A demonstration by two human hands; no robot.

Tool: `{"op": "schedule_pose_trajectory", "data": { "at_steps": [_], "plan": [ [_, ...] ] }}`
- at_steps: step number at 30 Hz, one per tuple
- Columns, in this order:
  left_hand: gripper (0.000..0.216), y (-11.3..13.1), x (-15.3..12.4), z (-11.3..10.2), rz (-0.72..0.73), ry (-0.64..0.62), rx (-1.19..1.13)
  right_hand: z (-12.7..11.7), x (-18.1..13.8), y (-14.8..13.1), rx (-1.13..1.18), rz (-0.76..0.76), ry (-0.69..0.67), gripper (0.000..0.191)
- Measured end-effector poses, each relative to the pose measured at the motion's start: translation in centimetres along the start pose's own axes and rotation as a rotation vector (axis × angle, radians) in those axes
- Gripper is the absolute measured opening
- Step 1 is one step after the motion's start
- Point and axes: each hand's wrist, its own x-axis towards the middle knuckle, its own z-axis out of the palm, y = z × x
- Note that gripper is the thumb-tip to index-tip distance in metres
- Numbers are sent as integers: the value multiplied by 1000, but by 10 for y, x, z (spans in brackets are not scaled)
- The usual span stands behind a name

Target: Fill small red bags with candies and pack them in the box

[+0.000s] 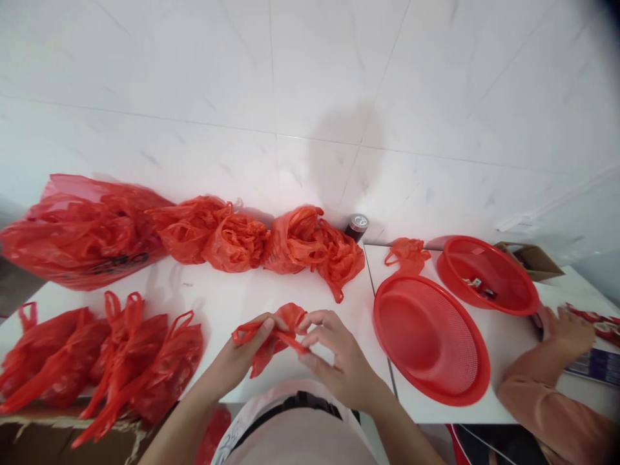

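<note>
Both my hands grip one small red plastic bag (pixel 285 323) just above the white table's (pixel 227 303) front edge. My left hand (pixel 242 355) pinches the bag's left handle loop. My right hand (pixel 334 355) is closed on its right side, with the fingers curled over the crumpled plastic. The bag looks slack and crumpled.
Filled red bags (pixel 237 242) line the wall, a big one (pixel 82 232) at far left, more bags (pixel 130 355) front left. A dark bottle (pixel 357 227) stands by the wall. Two red baskets (pixel 431 339) (pixel 487 274) lie right. Another person's hand (pixel 569 329) rests far right, beside a cardboard box (pixel 533 258).
</note>
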Motion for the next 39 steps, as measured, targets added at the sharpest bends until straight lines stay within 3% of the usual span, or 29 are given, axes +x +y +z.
{"op": "schedule_pose_trajectory", "data": {
  "at_steps": [3,8,10,14,16,19,21,26,29,35,37,39],
  "plan": [
    [27,5,-4,-3,52,-38,61,-6,0,-8,99,-12,-133,13],
    [19,7,-8,9,124,-184,220,17,10,16,228,219,-75,37],
    [20,-1,-6,15,137,-71,311,27,9,26,218,313,-58,39],
    [21,-23,-5,25,355,238,389,32,5,30,372,423,-141,42],
    [26,-31,-6,28,412,280,408,29,3,26,465,425,-222,36],
    [34,-35,-9,29,442,245,443,22,1,20,439,406,-253,25],
    [38,-36,-9,28,470,202,468,17,0,18,320,358,-224,20],
    [39,-33,-5,25,503,200,572,14,2,15,-37,75,-27,22],
    [40,-29,-5,14,517,172,607,11,1,20,-152,25,9,21],
    [27,-49,-31,-31,317,244,539,-26,-22,78,-415,91,77,27],
    [28,-58,-40,-31,281,239,507,-30,-26,95,-400,184,102,29],
    [30,-61,-43,-17,300,222,476,-20,-25,101,-282,296,222,31]
  ]
}}
